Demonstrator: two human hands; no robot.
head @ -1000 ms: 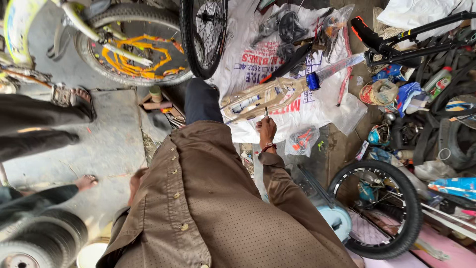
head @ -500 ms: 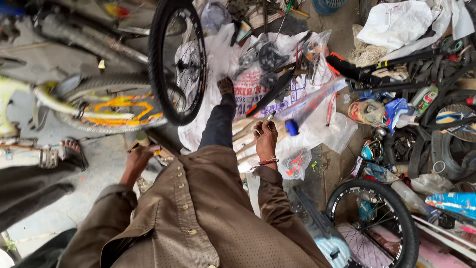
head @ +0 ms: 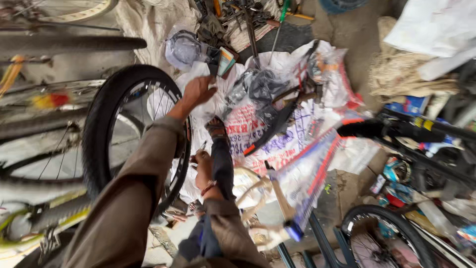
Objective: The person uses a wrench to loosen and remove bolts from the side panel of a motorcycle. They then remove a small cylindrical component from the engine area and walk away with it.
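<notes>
Brown sleeves run up from the bottom of the view, and of your two hands the right hand is the nearer to you, drawn in close by your dark trouser leg. Its fingers look curled shut, perhaps round a thin metal piece, but blur keeps me from telling what it grips.

Your left hand reaches farther out, fingers spread loosely and closed on nothing. It hovers at the upper rim of the black bicycle wheel, touching or just short of the tyre; I cannot tell which. That wheel stands upright on edge to your left, its long axis running toward and away from you, so the tyre lies just left of and below those open fingers.

Beyond the wheel, printed white sacking covers the ground, strewn with bagged dark parts. Farthest off lies a heap of hand tools. Bicycles crowd both sides, leaving little room.
</notes>
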